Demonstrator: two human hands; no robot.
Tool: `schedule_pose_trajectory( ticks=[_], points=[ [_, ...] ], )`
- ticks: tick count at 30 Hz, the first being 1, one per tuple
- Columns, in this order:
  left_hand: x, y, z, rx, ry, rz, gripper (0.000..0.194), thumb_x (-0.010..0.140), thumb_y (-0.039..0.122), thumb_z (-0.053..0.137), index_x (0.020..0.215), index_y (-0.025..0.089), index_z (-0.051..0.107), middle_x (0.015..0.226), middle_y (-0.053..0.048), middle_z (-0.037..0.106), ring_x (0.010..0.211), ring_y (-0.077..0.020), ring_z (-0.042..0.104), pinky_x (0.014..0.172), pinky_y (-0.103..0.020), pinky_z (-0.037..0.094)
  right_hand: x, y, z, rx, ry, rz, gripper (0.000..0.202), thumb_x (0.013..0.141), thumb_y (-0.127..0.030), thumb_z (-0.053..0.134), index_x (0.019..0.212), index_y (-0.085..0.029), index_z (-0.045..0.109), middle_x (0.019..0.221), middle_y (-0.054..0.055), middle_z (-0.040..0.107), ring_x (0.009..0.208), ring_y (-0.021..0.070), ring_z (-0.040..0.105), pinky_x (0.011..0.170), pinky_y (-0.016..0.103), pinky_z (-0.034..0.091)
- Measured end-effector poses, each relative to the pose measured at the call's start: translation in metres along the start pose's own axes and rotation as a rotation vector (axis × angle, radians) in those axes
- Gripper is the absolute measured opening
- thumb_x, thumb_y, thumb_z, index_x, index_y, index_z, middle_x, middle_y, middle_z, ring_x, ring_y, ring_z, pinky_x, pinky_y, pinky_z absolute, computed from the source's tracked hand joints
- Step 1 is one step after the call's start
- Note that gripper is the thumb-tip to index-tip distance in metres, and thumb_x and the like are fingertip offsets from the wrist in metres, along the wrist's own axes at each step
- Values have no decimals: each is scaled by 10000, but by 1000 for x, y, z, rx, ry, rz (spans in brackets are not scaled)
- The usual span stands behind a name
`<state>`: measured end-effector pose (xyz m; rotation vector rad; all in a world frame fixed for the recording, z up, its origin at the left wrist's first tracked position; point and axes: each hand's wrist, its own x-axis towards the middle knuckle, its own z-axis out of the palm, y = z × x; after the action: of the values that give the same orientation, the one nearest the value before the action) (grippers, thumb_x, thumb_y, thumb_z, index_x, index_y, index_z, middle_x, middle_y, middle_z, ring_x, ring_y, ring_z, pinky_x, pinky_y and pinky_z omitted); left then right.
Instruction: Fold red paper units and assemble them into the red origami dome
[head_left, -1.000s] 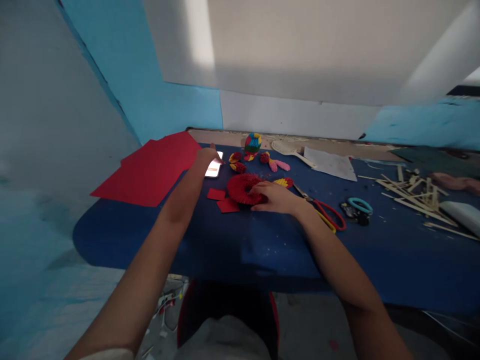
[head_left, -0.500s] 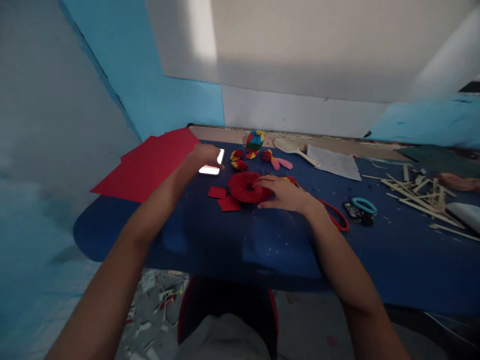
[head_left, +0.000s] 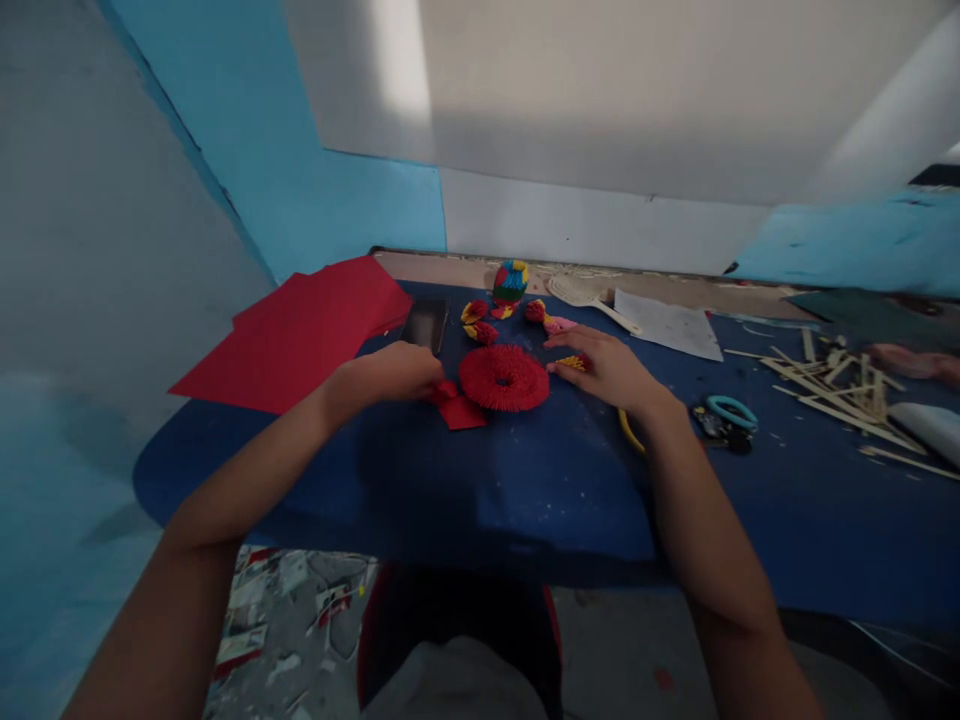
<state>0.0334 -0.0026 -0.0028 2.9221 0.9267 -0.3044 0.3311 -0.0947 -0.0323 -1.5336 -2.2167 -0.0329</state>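
Note:
A round red ring of many folded paper points (head_left: 503,378) lies on the blue table between my hands. My left hand (head_left: 401,370) is at its left, fingers drawn together on a small red paper square (head_left: 445,391); the fingertips are partly hidden. Beside it another red paper square (head_left: 463,412) lies flat. My right hand (head_left: 604,368) is to the right of the ring, fingers apart and curved. Under those fingers shows a yellow-and-red folded paper piece (head_left: 573,363), partly covered by the hand; nothing seems gripped there.
Large red paper sheets (head_left: 300,325) lie at the left, beside a dark phone (head_left: 425,325). Behind the ring stand a multicoloured paper egg shape (head_left: 511,284) and red-yellow pieces (head_left: 478,322). Farther right are a pale slotted spoon (head_left: 592,300), white paper (head_left: 667,325), blue-handled scissors (head_left: 731,412) and wooden sticks (head_left: 847,385).
My left hand has moved from the phone toward me, onto the small red squares. The phone's bright screen has gone dark. My right hand has lifted off the ring and shifted right.

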Motion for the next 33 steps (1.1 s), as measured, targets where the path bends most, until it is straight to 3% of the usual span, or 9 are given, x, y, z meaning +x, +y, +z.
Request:
schedule_pose_trajectory(
  ticks=[4,7,9,11,18,21,25,28,33],
  points=[
    [-16,12,-20,157,-21,5,170,807,227,579,709,179,710,735,-99,684,705,-227,629,650,-315,396,0,-8,1,-5,78,2,242,886,-357,574,1067,-233,676,1140,83,702,1123,295,632,939,463,502],
    [-16,28,-32,111,233,27,219,858,302,519,831,212,717,830,-77,702,765,-223,621,643,-316,389,1,-25,5,101,214,60,277,854,-413,625,1050,-227,685,897,54,740,840,239,697,819,406,534],
    [-7,41,-31,88,412,-66,278,899,311,455,892,194,707,887,-91,706,785,-230,626,649,-330,395,2,-37,10,266,209,87,367,826,-443,657,1124,-229,656,689,4,701,608,185,649,668,348,534],
    [6,53,-23,86,505,-21,287,912,285,422,869,178,685,909,-98,703,800,-236,632,627,-330,395,3,-45,16,383,187,95,400,829,-438,652,1180,-248,627,673,-11,694,569,167,622,600,315,515],
    [29,57,13,-171,605,148,214,907,368,522,932,179,618,1074,-104,686,1030,-244,624,835,-346,464,6,-45,20,355,234,99,200,879,-358,562,849,-225,709,811,19,734,661,159,637,625,299,494],
    [29,47,22,-514,583,199,383,795,488,670,969,167,555,1129,-118,659,1057,-242,622,876,-336,479,6,-44,15,363,242,27,170,865,-334,583,848,-224,710,811,17,739,674,153,646,633,293,500],
    [31,38,30,-865,546,260,550,749,469,722,1157,158,523,1153,-117,665,1063,-219,644,905,-314,488,6,-42,14,385,186,-74,120,836,-293,598,831,-236,703,808,10,742,709,162,671,653,304,522],
    [32,37,31,-832,518,226,432,770,423,707,1095,150,624,1070,-88,709,1002,-207,664,878,-291,488,7,-41,19,425,180,-88,96,814,-278,622,855,-236,698,844,18,743,758,186,690,705,343,549],
    [29,40,27,-779,581,159,305,818,420,656,942,147,714,903,-46,743,812,-156,673,730,-239,483,11,-43,30,711,213,112,317,750,-337,724,1048,-250,660,859,20,733,736,193,693,693,372,576]
  ],
)
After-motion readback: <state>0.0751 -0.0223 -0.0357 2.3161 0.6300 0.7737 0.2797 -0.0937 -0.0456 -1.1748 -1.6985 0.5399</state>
